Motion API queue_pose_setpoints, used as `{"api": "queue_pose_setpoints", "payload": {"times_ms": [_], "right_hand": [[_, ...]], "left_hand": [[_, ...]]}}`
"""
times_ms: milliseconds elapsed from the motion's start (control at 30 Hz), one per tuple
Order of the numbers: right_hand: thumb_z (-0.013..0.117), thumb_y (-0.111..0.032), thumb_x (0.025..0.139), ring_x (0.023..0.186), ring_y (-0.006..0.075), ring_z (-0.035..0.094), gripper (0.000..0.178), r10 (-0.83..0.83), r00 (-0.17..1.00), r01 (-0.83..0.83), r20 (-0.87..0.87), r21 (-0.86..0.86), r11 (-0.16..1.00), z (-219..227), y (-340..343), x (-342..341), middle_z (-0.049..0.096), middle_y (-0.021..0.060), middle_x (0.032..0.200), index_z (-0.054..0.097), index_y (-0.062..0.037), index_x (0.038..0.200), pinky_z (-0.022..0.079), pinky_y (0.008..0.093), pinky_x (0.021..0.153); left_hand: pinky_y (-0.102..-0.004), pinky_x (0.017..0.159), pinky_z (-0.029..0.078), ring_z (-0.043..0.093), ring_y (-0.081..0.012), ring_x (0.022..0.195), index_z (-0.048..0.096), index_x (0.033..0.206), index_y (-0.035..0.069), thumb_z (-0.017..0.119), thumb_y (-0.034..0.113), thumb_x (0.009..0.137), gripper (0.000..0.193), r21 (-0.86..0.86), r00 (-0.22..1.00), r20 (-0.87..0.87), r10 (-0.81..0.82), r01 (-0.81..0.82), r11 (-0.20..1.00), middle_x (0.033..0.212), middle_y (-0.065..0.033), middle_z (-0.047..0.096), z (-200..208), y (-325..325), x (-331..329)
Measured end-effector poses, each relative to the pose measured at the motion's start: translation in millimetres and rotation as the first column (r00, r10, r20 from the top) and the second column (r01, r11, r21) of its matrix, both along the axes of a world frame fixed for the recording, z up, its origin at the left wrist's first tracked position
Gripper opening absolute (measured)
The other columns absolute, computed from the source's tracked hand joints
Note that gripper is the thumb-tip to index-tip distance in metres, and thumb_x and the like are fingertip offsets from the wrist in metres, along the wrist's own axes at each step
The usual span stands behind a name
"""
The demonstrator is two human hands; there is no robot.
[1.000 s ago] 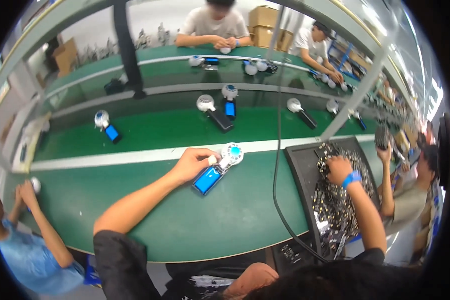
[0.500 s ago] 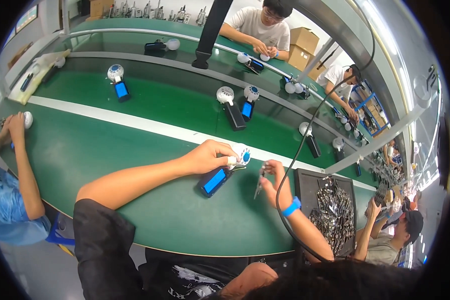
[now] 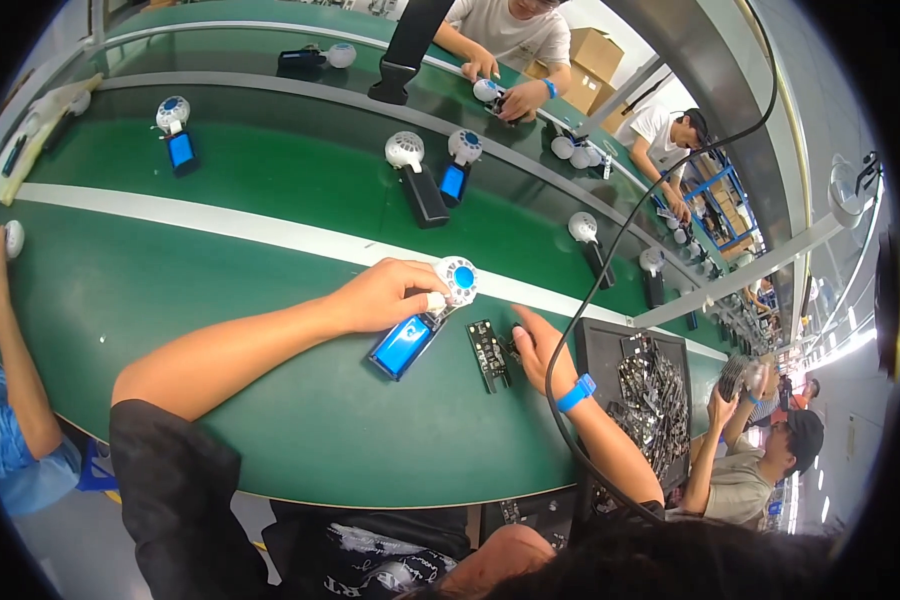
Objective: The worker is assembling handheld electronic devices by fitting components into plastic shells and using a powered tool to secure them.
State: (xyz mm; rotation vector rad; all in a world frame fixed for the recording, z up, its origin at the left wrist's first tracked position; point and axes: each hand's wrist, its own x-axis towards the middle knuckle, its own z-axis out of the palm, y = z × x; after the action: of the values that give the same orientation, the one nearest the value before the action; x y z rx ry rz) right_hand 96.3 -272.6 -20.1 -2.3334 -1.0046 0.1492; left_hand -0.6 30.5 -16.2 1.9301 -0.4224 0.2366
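My left hand (image 3: 388, 297) is closed on a small handheld fan (image 3: 460, 281), gripping it where the round white head meets the black handle. The handle is uncovered and a blue battery (image 3: 402, 342) shows in it. To the right, my right hand (image 3: 542, 345) pinches a black circuit board (image 3: 487, 354) by its edge, with the component side turned up. The board is a short way from the fan, not touching it. My fingertips behind the board are partly hidden.
At my right a black tray (image 3: 600, 350) holds a heap of circuit boards (image 3: 654, 395). A black cable (image 3: 610, 275) hangs across the view near my right wrist. Several fans (image 3: 417, 190) lie on the green belt beyond the white strip (image 3: 200, 225). Other people work around the table.
The circuit board has turned from edge-on to face-up and moved beside the fan's handle. My left hand still holds the fan. The whole view has shifted somewhat.
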Motion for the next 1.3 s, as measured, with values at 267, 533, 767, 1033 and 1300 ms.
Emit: {"api": "queue_pose_setpoints", "payload": {"times_ms": [267, 533, 767, 1033, 1300], "right_hand": [[0.066, -0.013, 0.092, 0.101, 0.0407, 0.062, 0.057, 0.084, 0.963, -0.031, 0.257, -0.203, 0.979, 3.3, -13.2, -18.4, 0.056, 0.0239, 0.123, 0.048, 0.0004, 0.145, 0.052, 0.0434, 0.088], [0.065, -0.013, 0.093, 0.096, 0.0351, 0.062, 0.057, 0.013, 0.964, 0.016, 0.266, -0.11, 0.994, -13.2, -10.7, -3.1, 0.055, 0.0197, 0.12, 0.048, 0.0006, 0.146, 0.052, 0.0411, 0.085], [0.051, -0.012, 0.104, 0.081, 0.0142, 0.056, 0.048, 0.11, 0.961, -0.01, -0.253, 0.368, 0.93, -0.2, 72.9, -32.9, 0.053, 0.0072, 0.114, 0.046, -0.0002, 0.15, 0.049, 0.0285, 0.068], [0.039, -0.018, 0.11, 0.071, 0.0078, 0.051, 0.045, 0.189, 0.932, 0.074, -0.31, 0.671, 0.738, -39.0, 130.9, -38.6, 0.053, 0.0047, 0.118, 0.045, 0.0009, 0.151, 0.042, 0.022, 0.057], [0.038, -0.019, 0.111, 0.07, 0.0087, 0.051, 0.044, 0.16, 0.965, 0.011, -0.21, 0.639, 0.769, -53.2, 135.4, -24.3, 0.053, 0.0073, 0.121, 0.048, 0.0036, 0.148, 0.043, 0.0224, 0.058]], "left_hand": [[-0.0305, 0.084, 0.053, 0.068, -0.0175, 0.091, 0.074, 0.11, -0.001, 0.064, 0.0, 0.087, 0.025, -0.086, 0.997, 0.061, -0.038, 0.043, 0.995, 0.098, -0.0104, 0.073, -17.3, 8.9, 8.5], [-0.0297, 0.082, 0.055, 0.07, -0.0173, 0.087, 0.074, 0.11, -0.001, 0.067, 0.001, 0.087, 0.024, -0.286, 0.994, -0.107, -0.031, -0.001, 0.958, 0.099, -0.0101, 0.075, -25.6, 7.7, 12.8], [-0.0321, 0.072, 0.055, 0.07, -0.0199, 0.078, 0.074, 0.102, 0.003, 0.069, 0.005, 0.086, 0.017, -0.022, 0.969, 0.242, 0.059, -0.056, 0.998, 0.091, -0.0085, 0.073, -36.8, 12.2, 18.8], [-0.035, 0.059, 0.052, 0.066, -0.021, 0.068, 0.07, 0.088, 0.009, 0.073, 0.01, 0.077, 0.012, 0.339, 0.714, 0.697, 0.062, -0.404, 0.85, 0.076, -0.0022, 0.066, -36.6, 22.8, 29.4], [-0.0283, 0.054, 0.045, 0.063, -0.0134, 0.067, 0.066, 0.089, 0.01, 0.07, 0.019, 0.076, 0.016, 0.505, 0.582, 0.798, -0.16, -0.499, 0.704, 0.074, 0.0008, 0.059, -39.0, 39.3, 42.1]]}}
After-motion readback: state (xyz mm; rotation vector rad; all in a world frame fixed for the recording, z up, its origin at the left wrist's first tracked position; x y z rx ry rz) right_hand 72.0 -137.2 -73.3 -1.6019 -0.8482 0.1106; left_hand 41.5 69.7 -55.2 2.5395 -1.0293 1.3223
